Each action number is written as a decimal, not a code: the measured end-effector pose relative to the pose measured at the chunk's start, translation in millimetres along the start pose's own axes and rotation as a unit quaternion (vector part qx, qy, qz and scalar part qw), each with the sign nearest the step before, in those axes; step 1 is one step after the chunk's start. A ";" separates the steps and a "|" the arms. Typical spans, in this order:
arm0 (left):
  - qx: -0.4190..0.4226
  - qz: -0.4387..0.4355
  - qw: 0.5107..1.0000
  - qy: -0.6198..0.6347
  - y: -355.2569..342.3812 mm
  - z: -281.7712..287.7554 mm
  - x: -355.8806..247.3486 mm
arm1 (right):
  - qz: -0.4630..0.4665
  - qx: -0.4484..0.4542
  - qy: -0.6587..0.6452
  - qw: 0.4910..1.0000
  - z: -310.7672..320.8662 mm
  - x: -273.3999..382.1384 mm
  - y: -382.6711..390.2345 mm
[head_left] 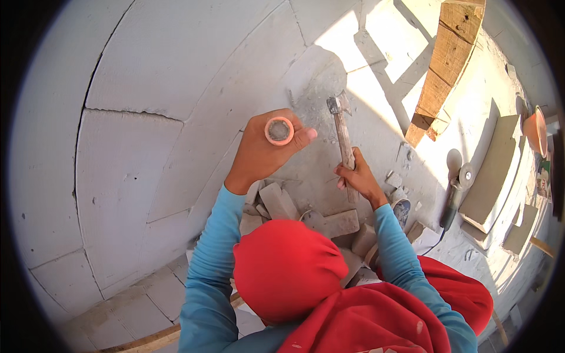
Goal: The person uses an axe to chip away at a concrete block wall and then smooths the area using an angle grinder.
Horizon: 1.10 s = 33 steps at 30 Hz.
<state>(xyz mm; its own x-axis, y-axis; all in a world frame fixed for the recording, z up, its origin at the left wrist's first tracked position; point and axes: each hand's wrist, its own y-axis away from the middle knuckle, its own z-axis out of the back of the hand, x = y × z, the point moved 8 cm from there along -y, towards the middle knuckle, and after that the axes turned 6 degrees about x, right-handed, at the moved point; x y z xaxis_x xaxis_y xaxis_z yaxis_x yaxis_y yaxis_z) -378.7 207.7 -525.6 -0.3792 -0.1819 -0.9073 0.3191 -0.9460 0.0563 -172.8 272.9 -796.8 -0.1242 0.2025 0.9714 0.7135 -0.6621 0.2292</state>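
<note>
My left hand (268, 147) is closed around an orange cylindrical piece (279, 130), seen end-on with a grey, rough center, in front of the pale block wall (147, 70). To its right, my right hand (356, 173) grips a hammer by its worn wooden handle (344, 141); the dusty metal head (339, 103) points away from me, over a grey dusty surface. The lower part of the orange piece is hidden by my fingers.
Broken blocks (279, 203) lie below my hands. At right are an angle grinder (453, 197) with a cord, stacked grey blocks (491, 170), a wooden plank (444, 59) and an orange bucket (535, 132). Red fabric (288, 267) fills the lower middle.
</note>
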 end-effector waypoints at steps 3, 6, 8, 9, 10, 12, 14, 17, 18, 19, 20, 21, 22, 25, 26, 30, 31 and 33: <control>0.024 0.036 0.999 -0.029 1.7 -56.2 93.2 | -0.243 0.120 -0.168 0.948 -5.2 10.0 36.4; 0.050 0.061 0.994 -0.081 5.3 -107.9 163.1 | -0.230 0.072 -0.087 0.967 13.3 -5.9 57.0; 0.058 0.017 0.996 -0.072 9.6 -123.2 191.5 | -0.175 0.025 -0.013 0.984 12.1 -9.1 70.1; 0.064 -0.003 0.996 -0.068 12.8 -127.5 194.4 | -0.110 -0.003 -0.065 0.992 6.5 -9.6 67.5; 0.066 -0.026 0.995 -0.071 13.0 -130.9 197.4 | -0.128 -0.004 -0.034 0.991 9.9 -16.5 70.1; 0.067 -0.070 0.992 -0.077 8.3 -138.4 201.8 | -0.161 -0.004 0.030 0.986 18.7 -17.4 73.9; 0.048 -0.115 0.990 -0.070 2.8 -139.3 194.9 | -0.196 -0.006 0.053 0.979 15.7 -1.4 77.5; 0.049 -0.156 0.984 -0.071 -8.6 -146.0 195.6 | -0.202 -0.048 0.085 0.975 12.7 9.6 84.5; 0.053 -0.165 0.982 -0.076 -13.2 -147.3 196.5 | -0.195 -0.066 0.094 0.974 14.3 12.1 84.8; 0.062 -0.161 0.983 -0.068 -16.4 -149.0 199.2 | -0.188 -0.082 0.093 0.974 16.7 14.8 84.8; 0.071 -0.158 0.983 -0.060 -19.1 -151.0 201.6 | -0.180 -0.098 0.092 0.974 19.5 17.6 84.8; 0.078 -0.155 0.983 -0.054 -21.1 -152.1 204.8 | -0.171 -0.112 0.090 0.975 21.7 21.0 83.6; 0.077 -0.159 0.982 -0.062 -23.0 -154.0 205.9 | -0.142 -0.115 0.095 0.979 23.7 28.4 80.9; 0.077 -0.163 0.981 -0.076 -26.2 -160.5 207.1 | -0.052 -0.114 0.114 0.986 29.5 60.0 74.9; 0.076 -0.159 0.982 -0.073 -26.3 -161.2 208.1 | -0.017 -0.118 0.108 0.987 29.5 66.7 71.9; 0.067 -0.141 0.986 -0.060 -36.0 -159.3 210.7 | 0.004 -0.130 0.094 0.987 25.9 94.2 63.1; 0.050 -0.143 0.987 -0.058 -40.0 -154.9 210.2 | -0.010 -0.129 0.100 0.987 24.0 98.1 64.4; 0.017 -0.144 0.988 -0.052 -44.3 -146.8 210.2 | -0.007 -0.146 0.087 0.985 16.5 116.3 64.9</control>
<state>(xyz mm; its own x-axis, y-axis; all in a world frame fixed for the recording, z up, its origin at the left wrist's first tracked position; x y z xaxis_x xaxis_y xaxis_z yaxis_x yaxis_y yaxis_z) -345.0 250.8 -779.9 -0.5375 0.0714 -0.8402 0.1570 -0.9705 -0.1829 -129.6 265.4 -669.9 -0.2665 0.1029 0.9583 0.4850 -0.8449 0.2256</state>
